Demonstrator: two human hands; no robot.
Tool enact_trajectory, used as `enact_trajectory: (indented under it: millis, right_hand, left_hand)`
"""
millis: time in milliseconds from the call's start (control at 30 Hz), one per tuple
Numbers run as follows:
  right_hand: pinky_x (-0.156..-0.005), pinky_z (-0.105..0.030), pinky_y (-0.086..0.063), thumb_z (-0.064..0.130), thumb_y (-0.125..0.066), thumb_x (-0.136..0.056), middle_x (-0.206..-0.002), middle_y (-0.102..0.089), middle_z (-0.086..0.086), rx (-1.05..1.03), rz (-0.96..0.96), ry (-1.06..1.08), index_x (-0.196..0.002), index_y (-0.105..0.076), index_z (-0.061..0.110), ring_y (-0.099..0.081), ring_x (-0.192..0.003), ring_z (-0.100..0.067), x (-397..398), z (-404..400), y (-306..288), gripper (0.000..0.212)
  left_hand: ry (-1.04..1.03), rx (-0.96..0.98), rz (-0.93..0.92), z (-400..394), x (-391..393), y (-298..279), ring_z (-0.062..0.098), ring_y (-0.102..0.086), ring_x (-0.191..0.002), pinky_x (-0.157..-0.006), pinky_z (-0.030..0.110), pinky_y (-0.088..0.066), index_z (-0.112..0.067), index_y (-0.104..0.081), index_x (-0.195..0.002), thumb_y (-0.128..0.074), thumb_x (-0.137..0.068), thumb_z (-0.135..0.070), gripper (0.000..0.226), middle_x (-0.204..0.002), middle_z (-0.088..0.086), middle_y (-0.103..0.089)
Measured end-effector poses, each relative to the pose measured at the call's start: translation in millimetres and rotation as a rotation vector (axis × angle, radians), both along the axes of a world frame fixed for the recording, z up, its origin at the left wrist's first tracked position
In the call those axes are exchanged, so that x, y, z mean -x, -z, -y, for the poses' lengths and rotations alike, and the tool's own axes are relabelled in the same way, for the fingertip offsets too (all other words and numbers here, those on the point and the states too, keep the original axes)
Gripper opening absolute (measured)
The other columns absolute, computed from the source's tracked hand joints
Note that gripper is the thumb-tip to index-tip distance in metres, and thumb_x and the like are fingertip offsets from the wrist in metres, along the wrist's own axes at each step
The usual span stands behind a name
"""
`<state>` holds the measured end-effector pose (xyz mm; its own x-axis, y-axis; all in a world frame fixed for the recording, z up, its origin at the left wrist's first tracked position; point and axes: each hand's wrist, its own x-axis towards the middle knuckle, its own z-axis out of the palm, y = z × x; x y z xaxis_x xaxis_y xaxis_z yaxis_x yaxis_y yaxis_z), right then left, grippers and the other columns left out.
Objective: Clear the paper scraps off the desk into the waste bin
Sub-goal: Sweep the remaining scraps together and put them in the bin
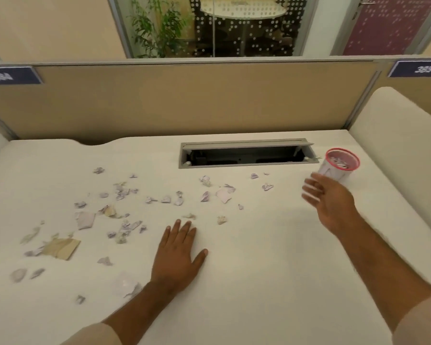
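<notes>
Across the surface (271,232), featherlight crumpled paper scraps (125,227): pinch or sweep; left hand (178,257) flat, right hand (331,202) open, both empty, near waste bin (340,164).

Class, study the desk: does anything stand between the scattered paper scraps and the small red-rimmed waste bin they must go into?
Nothing visible blocks the way. The paper scraps lie left and centre on the desk; the waste bin stands at the right with bare surface between. The open cable hatch lies behind that path, and the right hand hovers beside the bin.

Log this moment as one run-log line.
left hand flat on desk | right hand open near bin | scraps remain
</notes>
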<state>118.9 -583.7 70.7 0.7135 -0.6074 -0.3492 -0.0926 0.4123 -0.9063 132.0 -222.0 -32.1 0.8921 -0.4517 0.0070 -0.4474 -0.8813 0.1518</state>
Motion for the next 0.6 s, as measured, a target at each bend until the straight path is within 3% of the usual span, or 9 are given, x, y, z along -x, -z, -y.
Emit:
enact_trajectory:
  millis: [133, 267, 367, 467, 600]
  right_hand:
    - [-0.070, -0.033, -0.049, 0.002, -0.049, -0.092, -0.092, -0.064, -0.007, 0.137, -0.082, -0.142, -0.092, -0.064, 0.014, -0.059, -0.082, -0.020, 36.5, -81.7, 36.0, 0.019]
    - [-0.071, -0.031, -0.052, 0.004, -0.057, -0.090, -0.097, -0.069, -0.001, 0.270, -0.149, -0.257, -0.091, -0.068, 0.014, -0.061, -0.086, -0.015, 64.2, -150.4, 54.7, 0.015]
    - [-0.077, -0.032, -0.053, 0.010, -0.062, -0.090, -0.093, -0.070, 0.004, 0.315, -0.156, -0.341, -0.092, -0.070, 0.019, -0.063, -0.088, -0.014, 75.5, -190.7, 58.2, 0.013]
    - [-0.087, -0.036, -0.053, 0.013, -0.062, -0.090, -0.095, -0.070, 0.005, 0.358, -0.157, -0.415, -0.094, -0.069, 0.022, -0.063, -0.094, -0.016, 79.5, -221.7, 56.5, 0.012]
    - [-0.090, -0.040, -0.053, 0.013, -0.062, -0.090, -0.095, -0.069, 0.006, 0.400, -0.150, -0.474, -0.093, -0.069, 0.021, -0.062, -0.093, -0.016, 74.6, -254.9, 51.7, 0.011]
  left_hand:
    - [0.005, 0.054, 0.093, -42.0, 21.3, -10.4, 0.020, -0.018, -0.149, -0.121, 0.037, -0.005, -0.019, -0.051, -0.139, -0.032, -0.096, -0.054, 0.058, -0.155, 0.000, -0.037]
    - [-0.107, 0.108, 0.080, -89.9, 42.2, -12.0, 0.019, -0.021, -0.148, -0.121, 0.037, -0.007, -0.018, -0.051, -0.139, -0.027, -0.095, -0.056, 0.063, -0.154, -0.001, -0.038]
    - [-0.193, 0.111, 0.039, -126.4, 51.2, -6.7, 0.014, -0.009, -0.150, -0.122, 0.034, -0.002, -0.021, -0.039, -0.148, -0.019, -0.094, -0.059, 0.069, -0.159, -0.005, -0.026]
    - [-0.236, 0.087, -0.027, -152.0, 52.1, 5.5, 0.007, 0.014, -0.147, -0.120, 0.027, 0.009, -0.023, -0.009, -0.155, -0.011, -0.097, -0.059, 0.068, -0.163, -0.010, 0.002]
    - [-0.261, 0.066, -0.065, -143.5, 48.2, 17.2, 0.014, 0.026, -0.145, -0.120, 0.034, 0.011, -0.026, 0.008, -0.154, -0.017, -0.098, -0.058, 0.069, -0.161, -0.006, 0.020]
